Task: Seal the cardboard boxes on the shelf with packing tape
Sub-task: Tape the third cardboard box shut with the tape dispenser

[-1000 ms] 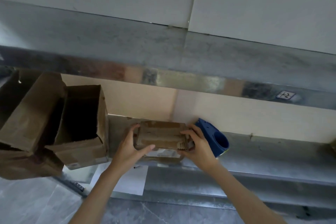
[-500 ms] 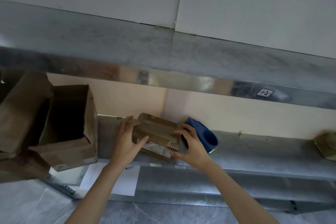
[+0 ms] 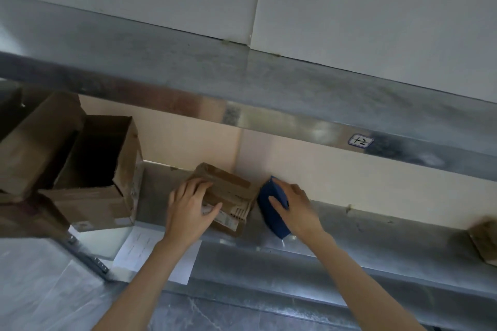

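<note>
In the head view, a small brown box (image 3: 228, 191) is seen lying on the metal shelf (image 3: 376, 226), turned a little askew, close to the back wall; it is held by the left hand (image 3: 188, 204), whose fingers are laid over its top while the thumb is pressed on its front side; that grip is half closed round the box's near corner. Just beside the box, on its right, a blue tape holder (image 3: 271, 212) is set on the shelf; whether the two touch cannot be told. The tape holder is wrapped by the right hand (image 3: 293, 204), thumb on the near side and fingers curled over the far side; that grip is closed round it. At the left, a bigger open box (image 3: 96, 169) is seen on the shelf; a white paper sheet (image 3: 150, 250) is seen under the left arm; another brown box (image 3: 484, 239) is cut off by the right edge.
</note>
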The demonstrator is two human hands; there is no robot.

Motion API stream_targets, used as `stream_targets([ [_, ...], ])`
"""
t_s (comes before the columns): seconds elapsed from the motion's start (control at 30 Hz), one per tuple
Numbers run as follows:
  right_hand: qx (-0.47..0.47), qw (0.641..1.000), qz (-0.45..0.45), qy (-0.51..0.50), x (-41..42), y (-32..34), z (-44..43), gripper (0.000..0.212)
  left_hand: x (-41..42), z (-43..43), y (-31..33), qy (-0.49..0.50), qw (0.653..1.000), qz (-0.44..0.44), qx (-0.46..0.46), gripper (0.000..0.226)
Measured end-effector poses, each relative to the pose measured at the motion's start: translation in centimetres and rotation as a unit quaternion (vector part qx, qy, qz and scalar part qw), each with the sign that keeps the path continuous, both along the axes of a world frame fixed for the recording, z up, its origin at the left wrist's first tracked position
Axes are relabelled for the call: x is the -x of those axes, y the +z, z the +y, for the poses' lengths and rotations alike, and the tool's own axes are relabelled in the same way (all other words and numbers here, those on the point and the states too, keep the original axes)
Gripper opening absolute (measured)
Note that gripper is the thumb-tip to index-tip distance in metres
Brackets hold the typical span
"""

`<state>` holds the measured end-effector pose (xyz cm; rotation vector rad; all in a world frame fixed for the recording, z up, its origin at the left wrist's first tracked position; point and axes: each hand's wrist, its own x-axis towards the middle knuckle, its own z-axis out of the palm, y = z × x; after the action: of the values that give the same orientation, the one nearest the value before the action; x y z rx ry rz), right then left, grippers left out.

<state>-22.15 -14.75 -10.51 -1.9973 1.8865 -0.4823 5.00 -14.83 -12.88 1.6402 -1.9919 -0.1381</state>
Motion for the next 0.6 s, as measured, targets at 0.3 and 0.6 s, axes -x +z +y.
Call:
stream_targets([
  [0.3,-0.123,0.991,0.05,-0.01,0.9,-1.9,-1.3,0.067,1.3,2.3,0.9,0.083,0.996,-0.028,0.025,0.054],
  [0.6,-0.164,0.985,-0.027,0.044,2.4,-3.2,-1.7,0.072,2.8,4.3,1.2,0.14,0.988,-0.062,-0.027,0.058],
])
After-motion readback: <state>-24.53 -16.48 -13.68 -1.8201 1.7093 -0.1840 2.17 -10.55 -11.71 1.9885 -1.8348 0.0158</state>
